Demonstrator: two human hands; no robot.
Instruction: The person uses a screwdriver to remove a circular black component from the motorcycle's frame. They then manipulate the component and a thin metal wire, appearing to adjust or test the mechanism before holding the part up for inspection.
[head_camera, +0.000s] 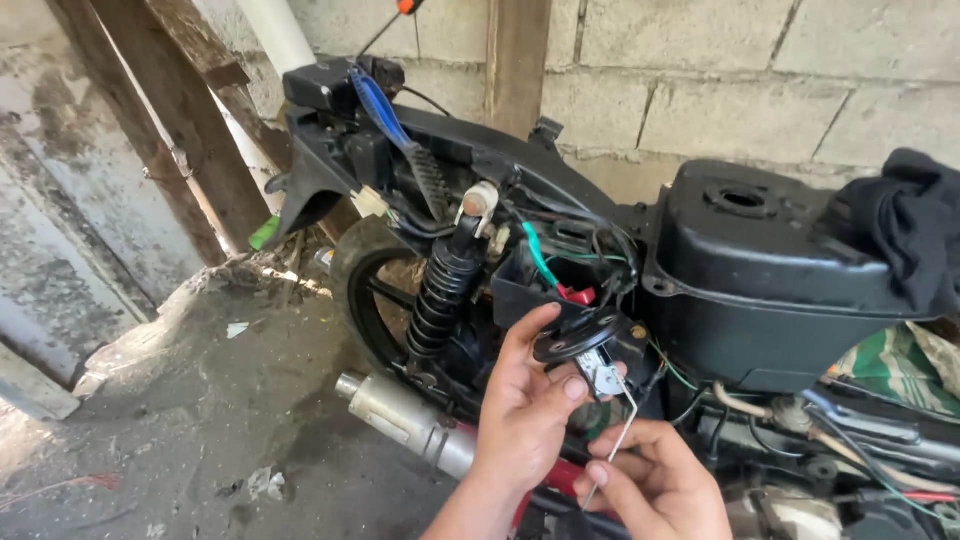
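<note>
1. No legible labels in reach; only colour marks: a small green scrap (264, 234) low on the left by the rear fairing, an orange tip (406, 6) on a thin rod at the top edge, a red connector (577, 294) among the wiring.
2. Left hand (524, 412) raised from below, fingers closed around a fuel sender unit (583, 340): round black cap on top, small metal block beneath.
3. Right hand (658, 484) lower and to the right, thumb and forefinger pinched on the thin metal float wire (621, 440) hanging from that unit.
4. Unit held in the air just in front of the stripped scooter frame, between the rear shock absorber (442, 290) and the black plastic storage bucket (765, 265).
5. Shock absorber black, ribbed coil, slanting down toward the rear tyre (350, 275).
6. Storage bucket matt and dusty, round opening (741, 198) on top, dark cloth (915, 225) draped over its right end.
7. Loose wires behind the hands, green (540, 255) and black, tangled across the frame.
8. Silver exhaust pipe (400, 415) low left of the wrist, dull and scuffed.
9. Blue strap (383, 108) lying over the tail section.
10. Grey concrete-block wall (760, 80) behind, rough wooden beams (190, 120) leaning at left, stained concrete floor (180, 430) with scattered debris.
11. Green-and-white patterned fabric (885, 365) under the bucket at far right.
</note>
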